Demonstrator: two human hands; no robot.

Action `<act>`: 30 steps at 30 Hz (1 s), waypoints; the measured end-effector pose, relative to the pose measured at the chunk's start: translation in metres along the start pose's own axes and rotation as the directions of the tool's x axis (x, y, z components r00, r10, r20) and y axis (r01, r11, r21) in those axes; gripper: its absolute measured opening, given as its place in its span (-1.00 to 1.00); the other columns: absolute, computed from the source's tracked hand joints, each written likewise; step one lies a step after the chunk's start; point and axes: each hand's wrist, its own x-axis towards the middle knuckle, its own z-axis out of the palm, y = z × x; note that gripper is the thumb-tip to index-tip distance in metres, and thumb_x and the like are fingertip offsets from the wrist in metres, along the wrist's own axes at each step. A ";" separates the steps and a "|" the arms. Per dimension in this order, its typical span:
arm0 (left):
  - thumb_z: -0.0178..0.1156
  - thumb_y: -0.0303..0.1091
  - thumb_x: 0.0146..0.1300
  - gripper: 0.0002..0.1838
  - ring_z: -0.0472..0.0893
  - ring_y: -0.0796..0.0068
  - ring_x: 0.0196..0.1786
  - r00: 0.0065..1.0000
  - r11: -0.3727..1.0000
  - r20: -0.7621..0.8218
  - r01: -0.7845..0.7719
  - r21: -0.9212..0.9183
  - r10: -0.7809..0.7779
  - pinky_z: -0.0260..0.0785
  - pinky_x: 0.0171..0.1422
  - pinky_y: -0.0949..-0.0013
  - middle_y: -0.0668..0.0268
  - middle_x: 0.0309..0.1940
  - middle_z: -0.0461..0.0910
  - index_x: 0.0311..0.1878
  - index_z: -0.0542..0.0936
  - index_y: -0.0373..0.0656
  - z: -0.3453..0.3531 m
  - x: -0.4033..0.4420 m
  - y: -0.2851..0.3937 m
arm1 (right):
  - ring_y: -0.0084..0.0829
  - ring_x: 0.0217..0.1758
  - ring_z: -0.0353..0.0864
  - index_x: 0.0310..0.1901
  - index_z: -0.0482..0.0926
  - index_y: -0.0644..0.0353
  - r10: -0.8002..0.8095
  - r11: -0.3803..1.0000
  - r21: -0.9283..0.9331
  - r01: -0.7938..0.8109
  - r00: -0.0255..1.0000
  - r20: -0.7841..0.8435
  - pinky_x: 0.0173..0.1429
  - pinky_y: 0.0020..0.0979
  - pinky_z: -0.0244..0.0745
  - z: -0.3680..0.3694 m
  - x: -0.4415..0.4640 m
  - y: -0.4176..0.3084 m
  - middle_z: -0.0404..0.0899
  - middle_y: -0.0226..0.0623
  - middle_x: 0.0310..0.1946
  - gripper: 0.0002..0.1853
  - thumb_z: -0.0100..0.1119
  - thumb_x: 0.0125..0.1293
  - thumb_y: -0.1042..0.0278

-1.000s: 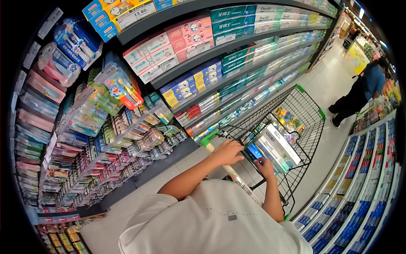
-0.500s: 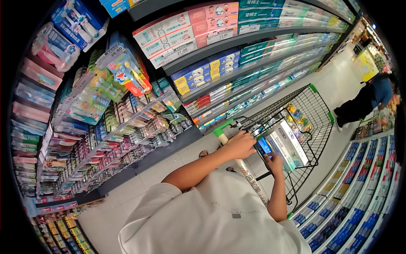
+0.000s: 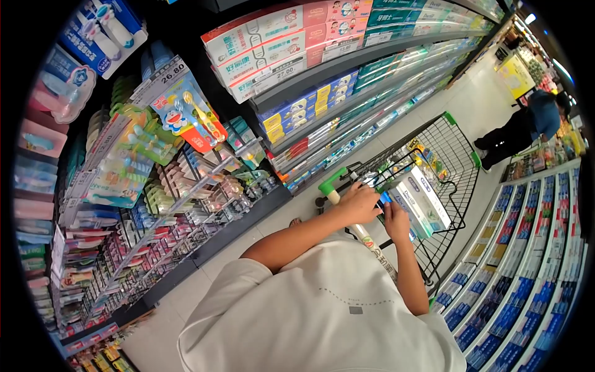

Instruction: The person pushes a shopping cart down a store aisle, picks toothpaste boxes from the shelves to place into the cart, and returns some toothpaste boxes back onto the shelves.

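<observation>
My left hand (image 3: 361,203) reaches over the cart handle (image 3: 367,240), fingers curled against the near end of a slim blue box (image 3: 385,197). My right hand (image 3: 396,222) is closed around the middle of that box and hides much of it. Both hands almost meet over the near end of the shopping cart (image 3: 455,186). Just beyond my fingers, white Doctor-brand boxes (image 3: 423,197) lie in the cart. Colourful packets (image 3: 431,160) lie farther in.
Toothbrush packs (image 3: 186,115) hang on a rack at left. Toothpaste shelves (image 3: 310,80) run along the far side of the cart. Blue-boxed goods fill shelves (image 3: 520,273) at right. A person (image 3: 527,127) in dark clothes stands in the aisle beyond the cart.
My right hand has shifted up and left, closer to my left hand, and covers more of the blue box. The shelves have shifted slightly in view.
</observation>
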 end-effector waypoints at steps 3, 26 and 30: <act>0.23 -0.01 0.18 -0.57 0.47 0.22 0.12 0.998 0.999 -0.029 -0.048 0.002 0.048 0.14 0.33 0.13 0.17 -0.16 0.57 -0.11 0.62 -0.21 0.000 -0.008 -0.009 | 0.18 -0.42 0.53 -0.43 0.52 0.33 0.014 1.000 0.019 -0.014 1.000 -0.017 -0.33 0.03 0.38 0.008 -0.005 -0.006 0.54 0.14 -0.51 -0.65 0.02 0.40 0.21; 0.35 0.00 0.05 -0.57 0.65 0.20 -0.06 0.864 0.911 0.493 -0.283 0.299 0.107 0.44 -0.01 0.16 0.22 -0.21 0.68 -0.16 0.64 -0.14 0.025 0.026 -0.024 | 0.04 -0.50 0.57 -0.41 0.61 0.34 0.179 0.970 0.140 -0.197 0.975 0.132 -0.34 -0.11 0.42 0.024 -0.016 -0.003 0.55 0.08 -0.59 -0.68 0.11 0.29 0.20; 0.28 0.00 0.13 -0.60 0.64 0.19 -0.05 0.874 0.921 0.478 -0.252 0.296 0.086 0.44 -0.02 0.14 0.20 -0.21 0.67 -0.16 0.64 -0.15 0.024 0.023 -0.023 | 0.02 -0.51 0.56 -0.39 0.63 0.33 0.203 0.963 0.151 -0.224 0.969 0.143 -0.35 -0.11 0.43 0.024 -0.013 -0.004 0.54 0.07 -0.60 -0.69 0.12 0.27 0.20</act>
